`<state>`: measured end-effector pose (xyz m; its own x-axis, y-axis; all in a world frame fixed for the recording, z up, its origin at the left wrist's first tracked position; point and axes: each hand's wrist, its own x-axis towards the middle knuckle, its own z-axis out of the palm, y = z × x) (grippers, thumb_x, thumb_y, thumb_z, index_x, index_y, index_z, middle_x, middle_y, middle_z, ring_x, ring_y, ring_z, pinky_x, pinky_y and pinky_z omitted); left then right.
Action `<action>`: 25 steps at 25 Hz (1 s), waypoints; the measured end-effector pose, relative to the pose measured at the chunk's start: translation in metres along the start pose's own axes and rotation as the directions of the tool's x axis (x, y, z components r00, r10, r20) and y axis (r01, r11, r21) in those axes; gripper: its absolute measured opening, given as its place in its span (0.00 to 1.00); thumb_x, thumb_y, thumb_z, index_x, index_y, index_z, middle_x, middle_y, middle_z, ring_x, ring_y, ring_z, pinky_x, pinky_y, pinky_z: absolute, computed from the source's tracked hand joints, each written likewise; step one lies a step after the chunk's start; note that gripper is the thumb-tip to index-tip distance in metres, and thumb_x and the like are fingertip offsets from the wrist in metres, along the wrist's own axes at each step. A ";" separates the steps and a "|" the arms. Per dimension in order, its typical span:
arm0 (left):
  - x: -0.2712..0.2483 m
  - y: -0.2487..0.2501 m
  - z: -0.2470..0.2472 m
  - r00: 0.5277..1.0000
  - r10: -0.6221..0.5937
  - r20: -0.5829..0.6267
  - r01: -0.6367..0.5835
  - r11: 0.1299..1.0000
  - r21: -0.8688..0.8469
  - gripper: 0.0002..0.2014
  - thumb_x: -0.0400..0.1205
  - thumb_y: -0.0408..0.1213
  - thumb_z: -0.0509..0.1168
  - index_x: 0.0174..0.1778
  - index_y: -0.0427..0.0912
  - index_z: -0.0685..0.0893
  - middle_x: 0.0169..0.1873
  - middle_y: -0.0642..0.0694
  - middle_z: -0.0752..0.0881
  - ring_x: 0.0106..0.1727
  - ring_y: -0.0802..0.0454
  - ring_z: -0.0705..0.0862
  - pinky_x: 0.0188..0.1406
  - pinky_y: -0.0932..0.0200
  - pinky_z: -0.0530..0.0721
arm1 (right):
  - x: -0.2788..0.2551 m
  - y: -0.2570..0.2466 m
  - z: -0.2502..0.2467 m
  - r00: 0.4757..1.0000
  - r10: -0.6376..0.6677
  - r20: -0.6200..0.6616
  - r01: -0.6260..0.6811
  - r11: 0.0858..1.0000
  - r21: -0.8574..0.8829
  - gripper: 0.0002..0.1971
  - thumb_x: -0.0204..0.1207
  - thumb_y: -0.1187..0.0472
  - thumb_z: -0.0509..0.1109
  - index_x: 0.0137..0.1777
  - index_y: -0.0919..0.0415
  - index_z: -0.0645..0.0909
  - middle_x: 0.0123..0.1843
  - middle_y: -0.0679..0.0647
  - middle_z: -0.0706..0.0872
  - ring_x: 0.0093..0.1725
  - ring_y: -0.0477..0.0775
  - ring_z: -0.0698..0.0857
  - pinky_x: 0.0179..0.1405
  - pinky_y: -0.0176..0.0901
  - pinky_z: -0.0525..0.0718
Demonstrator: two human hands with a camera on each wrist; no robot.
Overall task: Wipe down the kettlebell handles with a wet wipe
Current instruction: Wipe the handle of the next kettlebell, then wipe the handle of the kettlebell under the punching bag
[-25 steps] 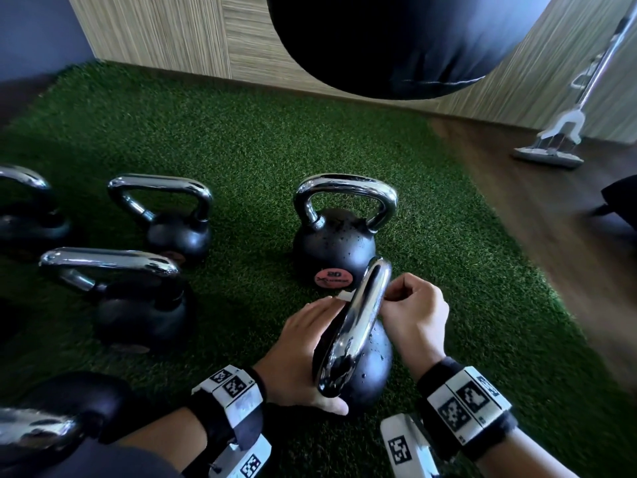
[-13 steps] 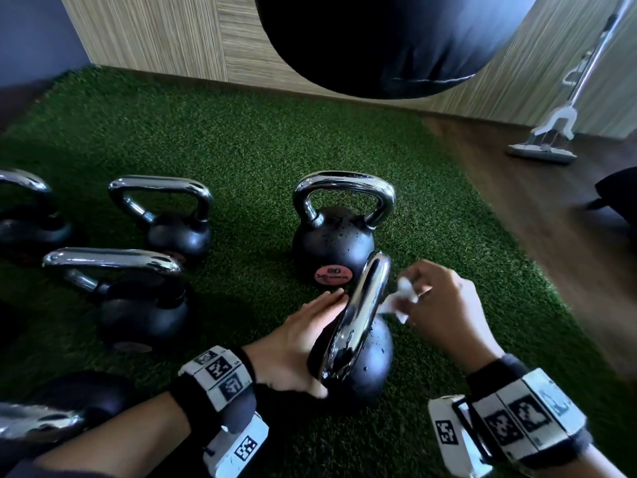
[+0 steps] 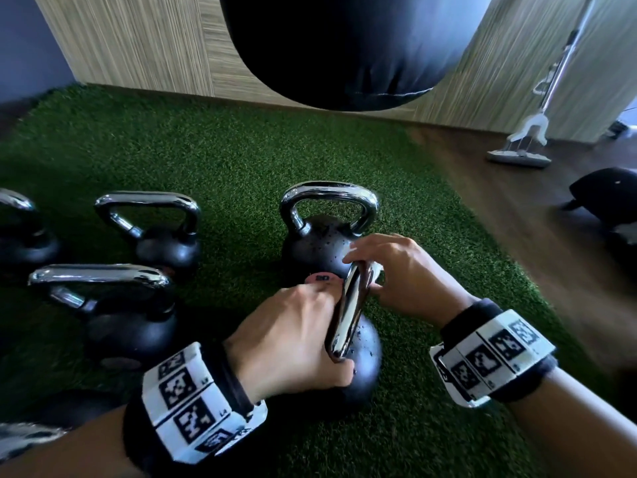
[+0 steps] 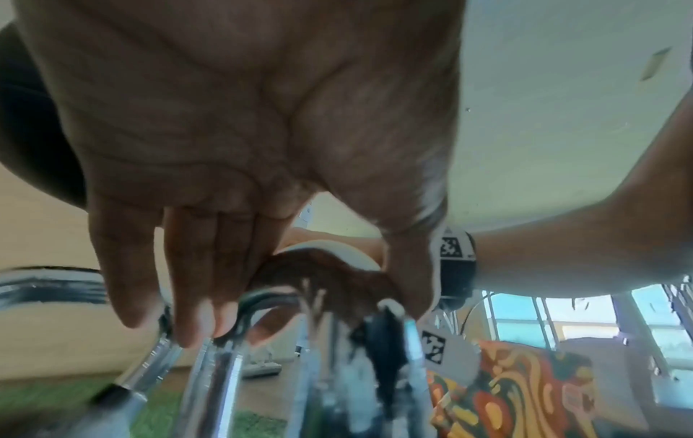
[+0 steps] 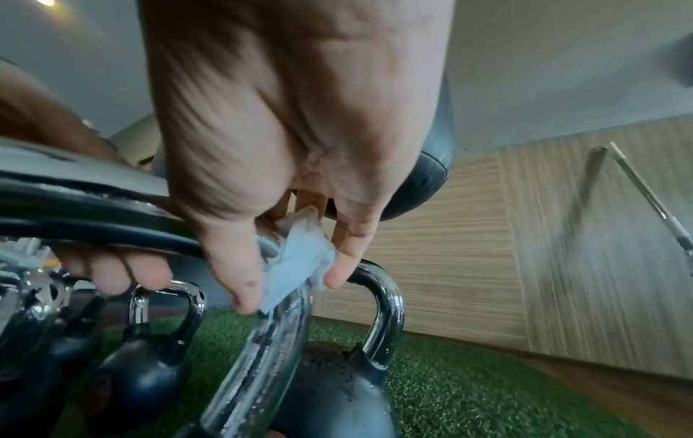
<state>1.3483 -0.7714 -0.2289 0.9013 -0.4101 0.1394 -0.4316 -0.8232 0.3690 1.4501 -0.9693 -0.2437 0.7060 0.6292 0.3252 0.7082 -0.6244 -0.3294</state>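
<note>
The nearest black kettlebell (image 3: 367, 357) stands on the green turf with its chrome handle (image 3: 348, 315) end-on to me. My left hand (image 3: 293, 336) lies against the handle's left side with fingers (image 4: 180, 320) straight along the chrome and the thumb low on the ball. My right hand (image 3: 400, 270) is wrapped over the far end of the handle. It pinches a crumpled white wet wipe (image 5: 300, 263) against the chrome between thumb and fingers. Most of the wipe is hidden in the head view.
A second kettlebell (image 3: 324, 246) stands just behind the held one, and three more (image 3: 162, 236) (image 3: 113, 315) (image 3: 20, 232) sit to the left. A black punching bag (image 3: 344, 46) hangs overhead. Wood floor, a mop (image 3: 520, 150) and a dark object (image 3: 606, 194) lie right.
My right hand came off the handle to the right with the wipe, then returned and closed over the handle's far end. My left hand stayed against the handle's left side.
</note>
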 end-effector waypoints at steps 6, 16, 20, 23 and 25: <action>0.004 0.001 0.003 0.994 -0.107 0.021 0.109 0.981 -0.163 0.29 0.59 0.53 0.77 0.57 0.52 0.82 0.41 0.56 0.87 0.44 0.58 0.86 0.46 0.58 0.85 | -0.008 0.000 0.003 0.998 0.027 -0.052 -0.026 0.999 0.020 0.11 0.68 0.64 0.81 0.51 0.56 0.92 0.47 0.49 0.91 0.45 0.47 0.89 0.50 0.40 0.89; 0.049 -0.027 -0.036 0.888 0.095 0.450 -0.119 0.993 0.025 0.43 0.69 0.49 0.80 0.76 0.79 0.66 0.44 0.64 0.80 0.53 0.64 0.80 0.52 0.63 0.81 | -0.085 -0.033 -0.015 0.930 0.340 -0.140 -0.343 0.939 0.000 0.11 0.67 0.59 0.85 0.49 0.53 0.92 0.40 0.44 0.89 0.36 0.39 0.86 0.40 0.27 0.83; 0.029 -0.029 -0.024 0.940 0.065 0.336 -0.076 0.997 0.021 0.40 0.77 0.40 0.71 0.79 0.76 0.63 0.45 0.60 0.73 0.48 0.64 0.76 0.50 0.68 0.74 | -0.079 -0.028 -0.024 0.906 0.418 -0.060 -0.415 0.908 0.061 0.14 0.62 0.54 0.87 0.49 0.50 0.93 0.38 0.43 0.91 0.37 0.39 0.86 0.41 0.31 0.82; 0.013 -0.027 -0.020 0.963 0.050 0.264 -0.060 0.998 0.031 0.40 0.80 0.40 0.68 0.80 0.78 0.58 0.44 0.65 0.69 0.45 0.73 0.72 0.43 0.78 0.68 | -0.072 -0.027 -0.034 0.898 0.433 0.077 -0.439 0.896 0.074 0.12 0.61 0.51 0.86 0.44 0.48 0.92 0.32 0.44 0.88 0.33 0.40 0.84 0.33 0.33 0.80; 0.007 -0.026 -0.021 0.956 0.057 0.287 -0.070 0.997 0.037 0.39 0.82 0.45 0.69 0.80 0.79 0.56 0.45 0.67 0.67 0.45 0.78 0.68 0.43 0.81 0.65 | -0.067 -0.026 -0.042 0.900 0.394 0.188 -0.409 0.911 0.045 0.12 0.59 0.50 0.86 0.42 0.47 0.92 0.32 0.43 0.89 0.36 0.39 0.85 0.32 0.30 0.78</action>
<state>1.3662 -0.7448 -0.2182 0.8270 -0.5516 -0.1092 -0.4950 -0.8062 0.3240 1.3849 -1.0149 -0.2196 0.9134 0.4071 -0.0043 0.3567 -0.8053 -0.4735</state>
